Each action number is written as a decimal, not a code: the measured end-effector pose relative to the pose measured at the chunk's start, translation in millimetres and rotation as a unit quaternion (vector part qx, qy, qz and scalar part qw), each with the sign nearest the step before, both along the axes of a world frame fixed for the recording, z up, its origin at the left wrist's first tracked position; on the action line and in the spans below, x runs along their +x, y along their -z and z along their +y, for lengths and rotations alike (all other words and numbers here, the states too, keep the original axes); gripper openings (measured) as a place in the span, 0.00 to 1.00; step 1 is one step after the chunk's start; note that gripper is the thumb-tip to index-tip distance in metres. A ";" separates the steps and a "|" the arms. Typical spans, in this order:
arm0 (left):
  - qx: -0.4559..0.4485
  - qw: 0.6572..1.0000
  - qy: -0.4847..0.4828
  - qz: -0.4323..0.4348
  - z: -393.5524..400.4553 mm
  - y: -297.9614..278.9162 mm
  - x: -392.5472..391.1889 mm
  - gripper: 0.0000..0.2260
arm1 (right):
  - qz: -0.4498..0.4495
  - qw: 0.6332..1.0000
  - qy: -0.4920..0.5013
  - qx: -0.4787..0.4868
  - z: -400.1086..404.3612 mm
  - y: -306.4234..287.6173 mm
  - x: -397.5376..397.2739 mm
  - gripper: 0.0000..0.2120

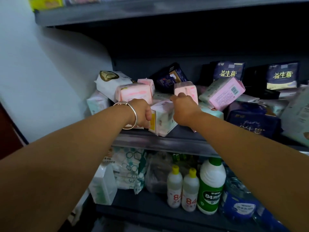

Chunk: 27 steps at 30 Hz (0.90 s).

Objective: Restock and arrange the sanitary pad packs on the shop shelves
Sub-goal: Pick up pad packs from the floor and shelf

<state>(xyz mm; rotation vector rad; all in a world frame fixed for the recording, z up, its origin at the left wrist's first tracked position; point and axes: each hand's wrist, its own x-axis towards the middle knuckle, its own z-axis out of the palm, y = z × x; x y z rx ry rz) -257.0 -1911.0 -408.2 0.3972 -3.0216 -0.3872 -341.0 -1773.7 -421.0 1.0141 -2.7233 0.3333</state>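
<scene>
Our left hand (142,113) grips the left end of a white pad pack (164,118) at the middle shelf's (167,141) front edge; our right hand (183,109) curls over a pink pack (185,89) just behind it.

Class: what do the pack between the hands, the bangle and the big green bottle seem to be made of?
Pack: soft plastic film, slightly glossy; it creases at the corners. Bangle: probably polished metal; silver, with bright highlights. Green bottle: likely rigid plastic, smooth; white moulded body with a printed green label and green cap.
</scene>
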 end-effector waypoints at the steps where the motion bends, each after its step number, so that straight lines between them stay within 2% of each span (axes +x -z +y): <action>1: -0.006 1.000 -0.001 0.007 -2.1 2.4 1.3 0.10 | 0.011 1.000 -0.006 0.010 -0.8 0.2 -0.6 0.26; 7: -0.030 0.999 0.025 0.027 -9.8 15.4 -0.6 0.11 | 0.044 0.994 -0.046 0.086 -2.6 2.1 -5.5 0.33; 14: -0.019 0.997 0.052 0.055 -28.4 14.7 -7.9 0.11 | 0.085 0.973 -0.040 0.209 -20.7 -12.5 -19.7 0.40; 17: -0.021 0.997 0.051 0.053 -35.5 17.7 -7.5 0.11 | 0.076 0.968 -0.054 0.232 -32.2 -9.9 -24.2 0.39; 21: -0.011 0.997 0.032 0.074 -41.1 23.3 -11.7 0.11 | 0.137 0.951 -0.072 0.267 -39.8 -9.6 -30.2 0.35; 23: -0.004 0.997 0.017 0.074 -41.9 27.7 -11.3 0.11 | 0.120 0.953 -0.071 0.269 -38.9 -11.3 -34.3 0.38; 27: 0.010 0.994 -0.024 0.102 -50.0 31.3 -6.7 0.11 | 0.019 0.967 -0.075 0.242 -34.7 -14.8 -37.8 0.42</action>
